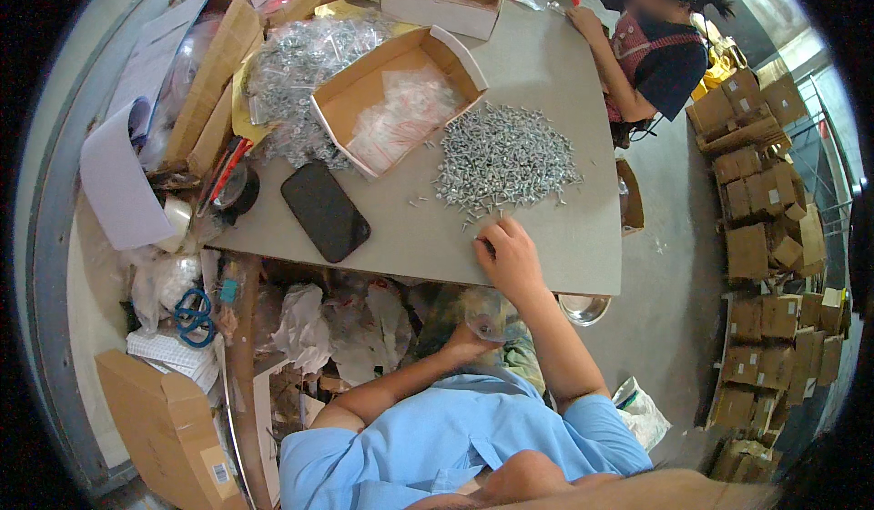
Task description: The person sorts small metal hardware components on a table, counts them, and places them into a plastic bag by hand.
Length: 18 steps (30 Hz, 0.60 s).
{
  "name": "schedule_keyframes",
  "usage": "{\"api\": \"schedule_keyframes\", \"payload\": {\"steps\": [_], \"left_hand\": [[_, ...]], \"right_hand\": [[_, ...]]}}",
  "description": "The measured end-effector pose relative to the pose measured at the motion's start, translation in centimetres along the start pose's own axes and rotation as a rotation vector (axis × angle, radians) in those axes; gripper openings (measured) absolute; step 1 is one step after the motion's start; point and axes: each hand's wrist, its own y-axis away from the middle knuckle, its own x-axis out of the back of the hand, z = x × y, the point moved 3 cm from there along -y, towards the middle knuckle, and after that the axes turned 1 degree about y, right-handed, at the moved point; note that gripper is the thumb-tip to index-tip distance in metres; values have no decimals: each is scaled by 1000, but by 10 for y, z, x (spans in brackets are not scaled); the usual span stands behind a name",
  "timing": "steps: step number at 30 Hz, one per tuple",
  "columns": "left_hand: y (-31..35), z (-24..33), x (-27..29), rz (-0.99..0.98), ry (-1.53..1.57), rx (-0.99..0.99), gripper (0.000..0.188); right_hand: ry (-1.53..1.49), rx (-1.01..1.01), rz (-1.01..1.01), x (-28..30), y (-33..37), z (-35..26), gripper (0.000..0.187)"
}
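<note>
A heap of small silver screws [505, 160] lies on the grey table [569, 251]. My right hand [510, 253] rests at the near edge of the table, just below the heap. Its fingers are curled down, and whatever they may pinch is hidden. Below the table edge, close to my lap, my left hand [472, 341] is closed on a clear plastic bag [487, 312]. What the bag contains is hard to make out. Beyond the hands, an open cardboard box [350, 100] holds a stack of small clear bags [410, 114].
A black phone [325, 212] lies left of the screws. Behind it spreads a pile of filled clear packets [305, 78]. Blue-handled scissors [194, 317] sit lower left. A co-worker [646, 55] works at the far right corner. Stacked cartons [760, 201] line the right side.
</note>
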Motion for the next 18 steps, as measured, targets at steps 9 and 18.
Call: {"api": "schedule_keyframes", "payload": {"steps": [9,18], "left_hand": [[5,37,11,-26,53,-83,24],[6,44,15,-33,-1,37,33]], "right_hand": [[-234,23,-457,44,32,0,12],[-128,61,-145,25,16,9,12]]}}
